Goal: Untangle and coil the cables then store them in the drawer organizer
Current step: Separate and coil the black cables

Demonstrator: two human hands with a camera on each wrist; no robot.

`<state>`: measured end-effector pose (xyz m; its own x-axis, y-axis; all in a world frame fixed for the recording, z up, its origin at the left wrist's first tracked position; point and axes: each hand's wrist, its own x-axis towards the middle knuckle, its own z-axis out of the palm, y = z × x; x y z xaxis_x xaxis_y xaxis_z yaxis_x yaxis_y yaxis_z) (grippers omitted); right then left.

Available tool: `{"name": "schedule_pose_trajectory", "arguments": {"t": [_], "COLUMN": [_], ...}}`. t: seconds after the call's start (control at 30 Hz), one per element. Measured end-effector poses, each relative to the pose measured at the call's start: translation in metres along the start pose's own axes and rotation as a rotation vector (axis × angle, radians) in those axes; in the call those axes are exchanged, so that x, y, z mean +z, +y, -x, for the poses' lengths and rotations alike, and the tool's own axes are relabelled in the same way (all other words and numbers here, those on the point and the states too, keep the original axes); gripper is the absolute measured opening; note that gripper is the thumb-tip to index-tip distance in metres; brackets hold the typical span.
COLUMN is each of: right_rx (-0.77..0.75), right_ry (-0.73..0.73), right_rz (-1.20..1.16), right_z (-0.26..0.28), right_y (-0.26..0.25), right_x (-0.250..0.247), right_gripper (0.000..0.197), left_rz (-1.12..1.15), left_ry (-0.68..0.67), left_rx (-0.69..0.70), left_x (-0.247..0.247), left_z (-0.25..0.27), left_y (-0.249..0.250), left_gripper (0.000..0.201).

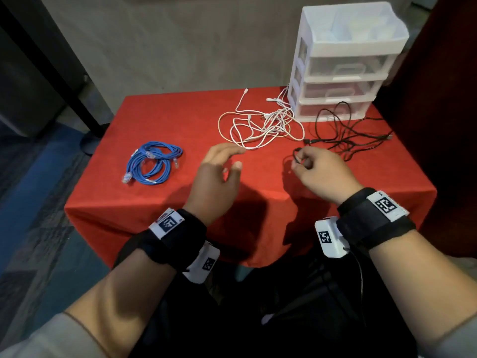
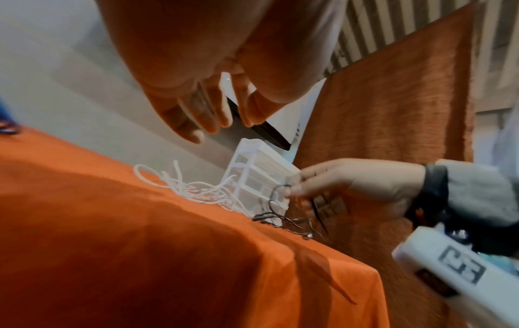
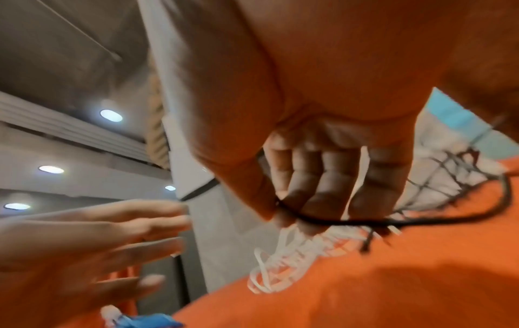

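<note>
A black cable point(image 1: 343, 135) lies loosely tangled on the red tablecloth in front of the white drawer organizer point(image 1: 340, 63). My right hand point(image 1: 317, 169) pinches one end loop of the black cable point(image 3: 323, 218) between thumb and fingers, just above the cloth. My left hand point(image 1: 219, 171) hovers open, fingers spread, left of the right hand and holds nothing. A tangle of white cables point(image 1: 263, 122) lies behind the hands. A coiled blue cable point(image 1: 152, 161) rests at the left of the table.
The organizer has three clear drawers, all shut, and a white top tray point(image 1: 361, 24). The red tablecloth point(image 1: 167, 112) drops off at the front and sides. A dark red panel point(image 1: 438, 99) stands to the right; grey wall behind.
</note>
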<state>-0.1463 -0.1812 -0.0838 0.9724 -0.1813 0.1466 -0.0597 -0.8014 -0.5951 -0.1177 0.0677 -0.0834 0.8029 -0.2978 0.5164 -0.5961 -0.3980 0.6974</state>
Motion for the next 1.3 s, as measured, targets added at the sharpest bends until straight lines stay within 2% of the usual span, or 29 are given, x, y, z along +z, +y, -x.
{"name": "schedule_pose_trajectory", "arguments": {"t": [0.1,0.17,0.27,0.33,0.47,0.53,0.67,0.8,0.93,1.0,1.07,1.13,1.23,1.3], "right_rx": [-0.17,-0.228,-0.239,-0.234,-0.257,-0.246,-0.164,-0.07,-0.068,-0.083,-0.178,-0.332,-0.521,-0.483], "right_ry": [-0.034,-0.068,-0.074,-0.085,-0.106,-0.046,0.053,0.052,0.032,0.073,0.181,0.231,0.094,-0.066], "right_rz": [-0.06,-0.148,-0.228,-0.231,-0.116,-0.013,0.136,0.133,0.097,0.179,0.202,0.059,-0.125,-0.252], "right_z": [0.016,0.022,0.023,0.022,0.018,0.011,-0.004,-0.008,-0.004,0.003,0.016,0.029,0.04,0.038], "right_y": [-0.029,-0.042,-0.046,-0.04,-0.02,-0.003,0.032,0.043,0.039,0.031,0.01,-0.023,-0.071,-0.088], "right_x": [-0.01,-0.012,-0.016,-0.019,-0.027,-0.031,-0.039,-0.039,-0.03,-0.024,-0.023,-0.025,-0.018,-0.014], "right_gripper": [0.009,0.004,0.005,0.004,0.01,0.009,0.014,0.01,0.013,0.034,0.06,0.067,0.067,0.056], "left_rz": [0.05,0.031,0.005,-0.011,0.002,0.044,0.042,0.131,0.29,0.371,0.445,0.444,0.295,0.246], "left_ry": [-0.202,-0.255,-0.179,-0.157,-0.067,-0.001,0.125,0.148,0.17,0.174,0.134,0.04,-0.196,-0.285], "left_rx": [0.102,0.126,0.046,-0.006,-0.085,-0.168,-0.214,-0.352,-0.51,-0.56,-0.58,-0.558,-0.4,-0.358], "left_x": [0.018,0.028,0.032,0.027,-0.001,-0.022,-0.062,-0.072,-0.069,-0.066,-0.062,-0.057,-0.039,-0.031], "left_z": [-0.009,-0.013,-0.018,-0.021,-0.025,-0.028,-0.034,-0.031,-0.025,-0.021,-0.019,-0.017,-0.012,-0.012], "left_y": [0.016,0.02,0.017,0.011,0.008,0.006,-0.013,-0.029,-0.026,-0.02,-0.009,0.008,0.037,0.053], "left_gripper": [0.045,0.041,0.016,0.007,0.011,0.012,0.023,0.031,0.03,0.028,0.026,0.019,0.015,0.021]}}
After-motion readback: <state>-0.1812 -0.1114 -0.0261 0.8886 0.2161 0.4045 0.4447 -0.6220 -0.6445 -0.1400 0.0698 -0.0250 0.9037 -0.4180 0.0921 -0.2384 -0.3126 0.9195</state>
